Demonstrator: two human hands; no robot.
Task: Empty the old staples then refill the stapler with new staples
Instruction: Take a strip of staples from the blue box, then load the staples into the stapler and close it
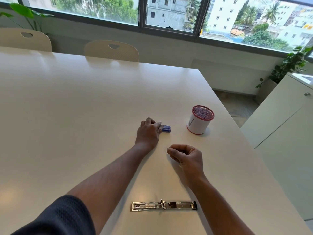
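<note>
Chrome stapler (pixel 163 205) lies opened flat near me on the white surface (pixel 84 107); my left hand (pixel 149 133) fingers clamp the blue staple box (pixel 166 128), my right hand (pixel 185 156) pinches something tiny, unidentifiable. Steady the box while drawing staples out.

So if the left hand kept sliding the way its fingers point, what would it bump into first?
The small blue box: the left hand already has its fingertips at the box's near end. Farther along that line stands the cup, though depth is hard to judge.
</note>
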